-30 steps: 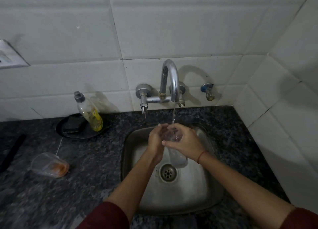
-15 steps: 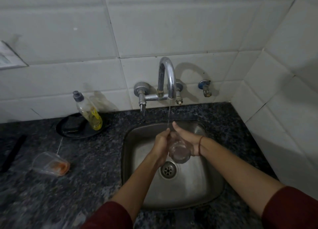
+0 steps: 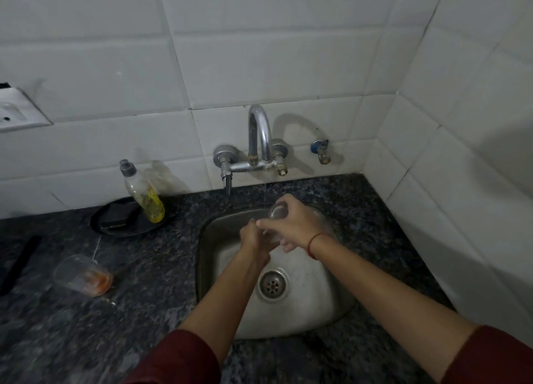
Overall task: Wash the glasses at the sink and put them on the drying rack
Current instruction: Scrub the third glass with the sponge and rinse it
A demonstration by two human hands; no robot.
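Note:
A clear drinking glass (image 3: pixel 277 212) is held over the steel sink (image 3: pixel 213 239), under a thin stream of water from the chrome tap (image 3: pixel 259 135). My right hand (image 3: pixel 291 225) wraps around the glass, its base pointing up toward the tap. Against the glass's lower end sits my left hand (image 3: pixel 253 239), its fingers at or inside the mouth; the glass's rim is hidden by both hands. A second glass (image 3: pixel 82 278) with orange residue lies on its side on the dark counter, far left.
A dish soap bottle (image 3: pixel 142 193) with yellow liquid stands on a dark round tray (image 3: pixel 115 219) left of the tap. A small valve (image 3: pixel 321 151) sticks out of the tiled wall at the right. The drain (image 3: pixel 272 284) sits mid-sink. No drying rack is in view.
The glass has turned from mouth toward me to base up, and both hands have risen toward the tap. The water stream is thinner.

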